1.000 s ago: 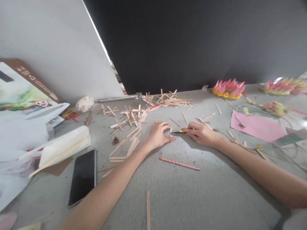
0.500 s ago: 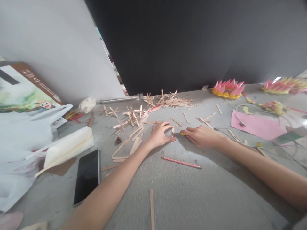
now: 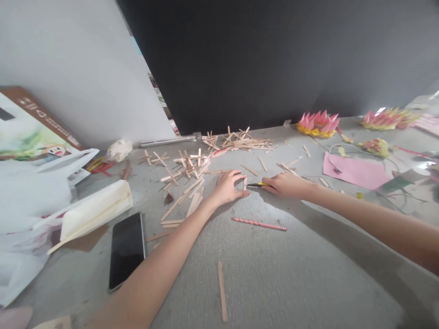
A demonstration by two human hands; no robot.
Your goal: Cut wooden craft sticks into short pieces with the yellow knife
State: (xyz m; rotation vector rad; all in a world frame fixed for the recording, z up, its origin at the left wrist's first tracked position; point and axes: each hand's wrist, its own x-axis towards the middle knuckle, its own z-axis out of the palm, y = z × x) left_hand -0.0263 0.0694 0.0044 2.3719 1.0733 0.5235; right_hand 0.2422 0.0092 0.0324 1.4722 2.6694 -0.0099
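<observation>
Between the thumb and fingers of my left hand (image 3: 229,186) a short piece of popsicle stick (image 3: 245,183) is gripped upright, close to the tabletop. My right hand (image 3: 283,185) is closed around a yellow-handled craft knife (image 3: 263,184), its dark blade pointing left at the stick piece. Whether the blade tip touches the wood I cannot tell. Nearer to me, a pink pencil (image 3: 259,224) lies below both hands. A single whole popsicle stick (image 3: 222,291) rests at the front of the table.
Loose popsicle sticks (image 3: 194,167) are heaped behind and left of my hands. A phone (image 3: 127,250) lies by my left forearm, with a white plastic bag (image 3: 30,205) further left. Pink-yellow paper crowns (image 3: 317,124), a pink sheet (image 3: 355,170) and a cable stand at the right.
The knife has been raised slightly and its blade now points more level at the stick piece. My left hand keeps its hold. The whole view has shifted a little.
</observation>
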